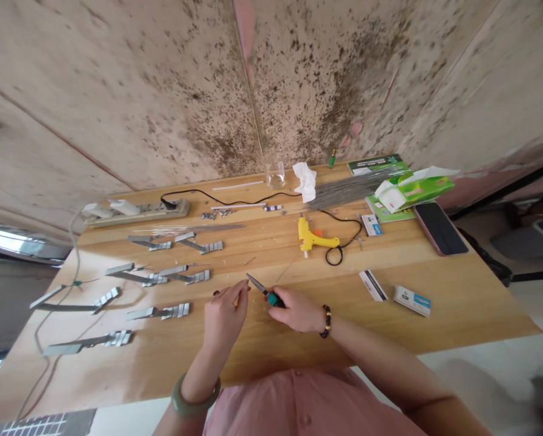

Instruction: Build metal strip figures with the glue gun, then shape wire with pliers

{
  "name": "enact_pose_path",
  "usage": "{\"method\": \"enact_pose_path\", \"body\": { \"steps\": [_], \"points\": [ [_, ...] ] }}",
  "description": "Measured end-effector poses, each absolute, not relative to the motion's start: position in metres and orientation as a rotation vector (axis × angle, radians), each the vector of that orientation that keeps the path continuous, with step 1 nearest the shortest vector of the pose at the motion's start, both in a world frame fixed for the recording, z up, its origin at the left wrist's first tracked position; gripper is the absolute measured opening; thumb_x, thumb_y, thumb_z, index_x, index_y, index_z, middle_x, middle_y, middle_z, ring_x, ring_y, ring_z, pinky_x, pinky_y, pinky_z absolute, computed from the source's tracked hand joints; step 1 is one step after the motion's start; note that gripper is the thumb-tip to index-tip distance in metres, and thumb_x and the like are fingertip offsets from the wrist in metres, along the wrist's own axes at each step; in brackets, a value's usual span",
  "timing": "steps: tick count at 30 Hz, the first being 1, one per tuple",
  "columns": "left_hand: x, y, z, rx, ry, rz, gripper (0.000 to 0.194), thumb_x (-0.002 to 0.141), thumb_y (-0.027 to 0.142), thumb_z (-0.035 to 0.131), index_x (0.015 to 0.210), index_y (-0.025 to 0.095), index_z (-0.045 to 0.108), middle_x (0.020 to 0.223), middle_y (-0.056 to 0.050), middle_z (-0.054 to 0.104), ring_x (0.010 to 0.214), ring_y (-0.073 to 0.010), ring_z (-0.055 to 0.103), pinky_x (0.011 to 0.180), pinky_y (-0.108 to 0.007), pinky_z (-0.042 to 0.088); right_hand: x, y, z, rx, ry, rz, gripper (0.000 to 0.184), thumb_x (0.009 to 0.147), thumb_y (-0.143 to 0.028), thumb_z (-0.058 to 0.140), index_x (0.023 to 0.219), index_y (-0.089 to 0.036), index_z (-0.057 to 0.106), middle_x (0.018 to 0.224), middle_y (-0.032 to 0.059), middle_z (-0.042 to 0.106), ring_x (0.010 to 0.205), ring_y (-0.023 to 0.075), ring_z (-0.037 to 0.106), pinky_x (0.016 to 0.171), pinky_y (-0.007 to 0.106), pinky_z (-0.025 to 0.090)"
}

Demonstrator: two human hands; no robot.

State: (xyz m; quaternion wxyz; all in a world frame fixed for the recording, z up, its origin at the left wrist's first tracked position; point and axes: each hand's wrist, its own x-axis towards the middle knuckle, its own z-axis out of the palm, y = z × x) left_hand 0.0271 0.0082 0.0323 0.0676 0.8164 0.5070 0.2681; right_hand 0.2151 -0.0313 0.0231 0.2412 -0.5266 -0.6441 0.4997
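Note:
My right hand (298, 309), with a dark beaded bracelet at the wrist, is closed around the teal and black handles of long-nosed pliers (256, 283). The jaws point up and left, their tip close to the fingertips of my left hand (226, 309). That hand has thumb and forefinger pinched together. Whatever sits between them is too small to make out. Left of my hands lie several grey folded metal-looking strips (175, 310) with ridged ends, in loose rows. Beyond the hands a yellow glue gun (314, 238) rests on the wooden table (271, 254).
A power strip (153, 213) with plugs stands at the back left. Toward the back are a glass of water (275, 175), crumpled tissue (305, 181) and a bundle of grey wires (348, 190). A phone (440, 228), green tissue pack (411, 191) and small boxes (411, 301) lie on the right.

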Motion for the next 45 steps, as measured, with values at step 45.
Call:
{"method": "enact_pose_path", "body": {
  "steps": [45],
  "points": [
    [0.0276,0.0016,0.0307,2.547,1.527,0.836,0.019,0.086,0.02,0.052,0.089,0.017,0.07,0.071,-0.004,0.075,0.062,-0.0166,0.069,0.061,-0.024,0.049,0.2158,-0.0309,0.0209,-1.274,-1.536,1.697,0.014,0.077,-0.017,0.052,0.091,-0.018,0.054,0.063,-0.0053,0.053,0.057,0.0101,0.05,0.053,0.02,0.036]
  ]
}}
